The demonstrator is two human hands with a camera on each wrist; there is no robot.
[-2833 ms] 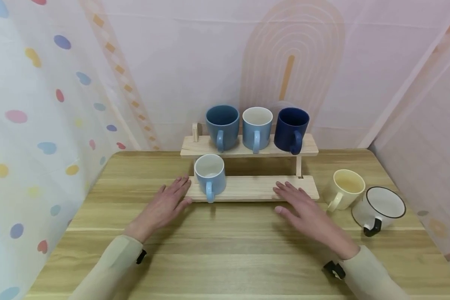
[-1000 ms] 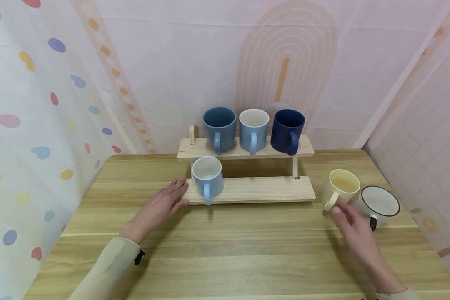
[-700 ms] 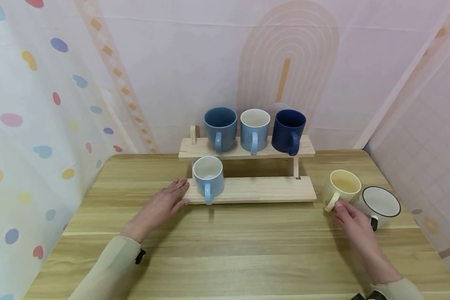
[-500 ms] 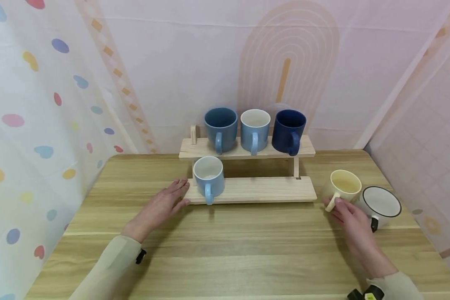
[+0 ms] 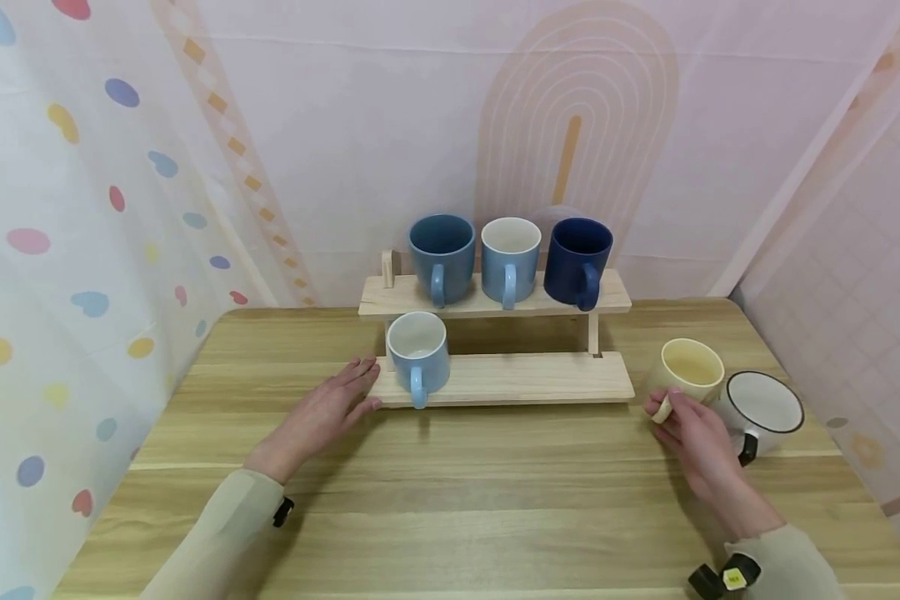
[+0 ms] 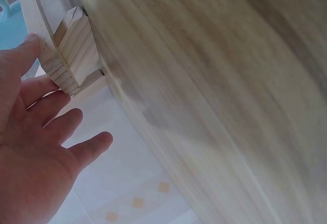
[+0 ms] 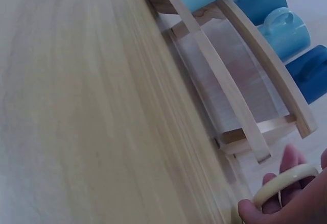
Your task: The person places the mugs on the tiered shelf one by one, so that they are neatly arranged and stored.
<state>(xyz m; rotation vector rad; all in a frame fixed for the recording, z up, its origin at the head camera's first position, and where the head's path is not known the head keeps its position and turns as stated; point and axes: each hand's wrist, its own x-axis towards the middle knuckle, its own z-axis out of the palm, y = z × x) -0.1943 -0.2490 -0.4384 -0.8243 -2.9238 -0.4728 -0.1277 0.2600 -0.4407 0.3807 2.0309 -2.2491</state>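
Observation:
My right hand (image 5: 701,437) grips the handle of a pale yellow mug (image 5: 690,367) on the table right of the wooden two-tier rack (image 5: 540,377). In the right wrist view, fingers curl through the mug's handle (image 7: 286,182); the mug's body lies outside that view. At the rack's left end, my left hand (image 5: 322,417) touches the lower board, its fingers loosely extended. The left wrist view shows the thumb against the board's edge (image 6: 49,55) and the other fingers around its end. Beside that hand, a light blue mug (image 5: 427,367) stands on the lower board.
Along the upper board stand a teal-blue mug (image 5: 450,258), a light blue mug with white inside (image 5: 508,267) and a dark blue mug (image 5: 570,267). A white mug (image 5: 765,404) with black rim and handle stands close beside the yellow one. Patterned cloth (image 5: 382,125) hangs behind the table.
My right hand has left the lower board's right end, moved right to the yellow mug and curled its fingers round the handle. My left hand has stayed at the rack's left end.

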